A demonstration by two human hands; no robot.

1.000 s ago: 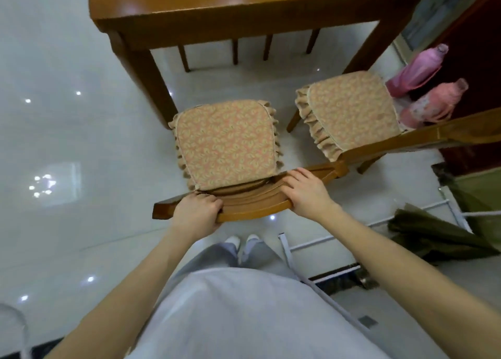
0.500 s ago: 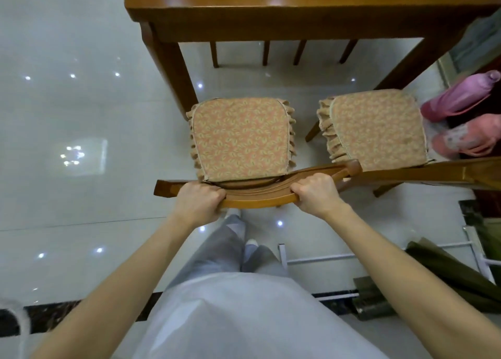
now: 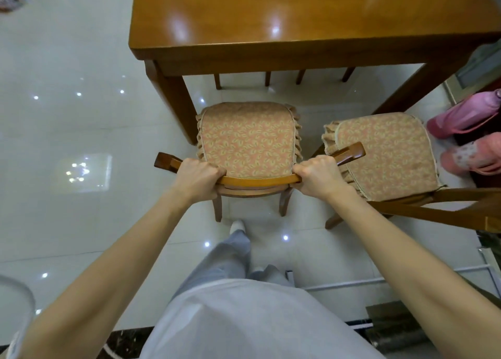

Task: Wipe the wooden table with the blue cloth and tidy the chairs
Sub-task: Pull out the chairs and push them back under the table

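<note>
While both hands gripped its curved top rail, the chair (image 3: 260, 181) stood in front of the wooden table (image 3: 271, 20), with its seat close to the table's front left leg. The left hand (image 3: 199, 175) was curled tight round the left part of the rail, and the right hand (image 3: 317, 175) round the right part. The chair's cushion (image 3: 248, 139) was pink and tan with a frill.

A second chair (image 3: 385, 152) with the same kind of cushion stood just beside it on the right, turned a little, and its back was cut off by the edge of the view. The table top was shiny brown wood with bright spots of light, and its far end was cut off. Thin legs of other chairs (image 3: 267, 78) showed under it. The floor (image 3: 81, 131) was glossy white tile.

Two pink flasks (image 3: 463, 115) showed at the far right, partly out of view. The pale marks on the lower one were too blurry to read.
</note>
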